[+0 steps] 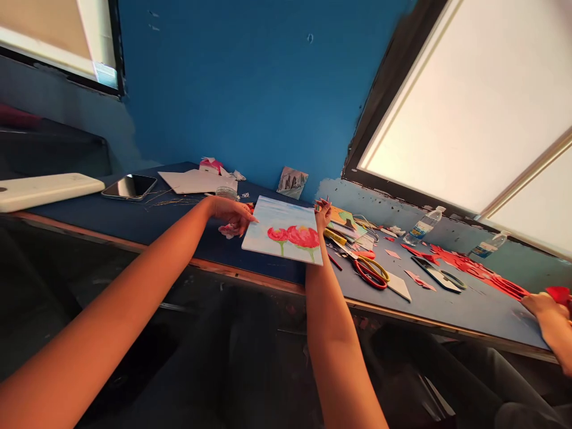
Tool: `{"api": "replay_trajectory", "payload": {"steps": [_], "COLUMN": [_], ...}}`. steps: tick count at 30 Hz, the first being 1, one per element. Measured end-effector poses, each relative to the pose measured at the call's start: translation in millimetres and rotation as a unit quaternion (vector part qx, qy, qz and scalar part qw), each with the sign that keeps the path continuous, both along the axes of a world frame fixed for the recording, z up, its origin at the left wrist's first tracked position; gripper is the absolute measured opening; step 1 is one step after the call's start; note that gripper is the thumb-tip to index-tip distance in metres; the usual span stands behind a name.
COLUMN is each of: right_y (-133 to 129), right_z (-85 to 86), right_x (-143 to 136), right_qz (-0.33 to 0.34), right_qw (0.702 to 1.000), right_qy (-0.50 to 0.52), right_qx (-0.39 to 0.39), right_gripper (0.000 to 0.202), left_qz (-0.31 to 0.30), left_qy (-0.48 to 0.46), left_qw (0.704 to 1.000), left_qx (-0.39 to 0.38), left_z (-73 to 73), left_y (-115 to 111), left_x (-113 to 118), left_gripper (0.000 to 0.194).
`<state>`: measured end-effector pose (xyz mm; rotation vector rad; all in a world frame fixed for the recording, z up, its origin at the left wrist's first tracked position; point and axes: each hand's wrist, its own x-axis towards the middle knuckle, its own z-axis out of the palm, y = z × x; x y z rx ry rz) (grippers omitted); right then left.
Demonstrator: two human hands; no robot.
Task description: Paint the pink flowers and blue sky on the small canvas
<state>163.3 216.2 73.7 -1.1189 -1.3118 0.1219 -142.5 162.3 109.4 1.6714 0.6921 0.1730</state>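
Note:
A small canvas (286,229) painted with red flowers on a pale blue ground sits tilted between my arms, over the table's front edge. My left hand (232,213) is at its left side, fingers loosely bent and apart, the index fingertip at the canvas edge. Below that hand lies a crumpled pink and white piece (229,230). My right hand (323,214) shows past the canvas's right edge, its wrist partly behind the painting. Its fingers are curled up together around something thin, too small to make out.
Right of the canvas lie red-handled scissors (370,274), a yellow-handled cutter (336,236) and red scraps. Water bottles (423,226) stand by the window. Another person's hand (547,307) holds red material at far right. A phone (129,186) and white case (51,189) lie left.

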Motion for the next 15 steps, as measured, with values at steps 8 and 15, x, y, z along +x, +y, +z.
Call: {"api": "replay_trajectory", "payload": {"steps": [8, 15], "right_y": [3.1, -5.1], "right_z": [-1.0, 18.1], "right_x": [10.9, -2.1], "right_qz": [0.132, 0.166], "right_qw": [0.99, 0.985], "right_qy": [0.037, 0.05], "right_qx": [-0.036, 0.022], "right_gripper": [0.049, 0.05], "left_qz": [-0.086, 0.03], "left_qy": [0.183, 0.129], "left_qw": [0.977, 0.929], "left_qx": [0.07, 0.345], "left_z": [4.0, -1.5], "left_y": [-12.0, -3.5], "left_x": [16.0, 37.8], "left_gripper": [0.053, 0.059]}}
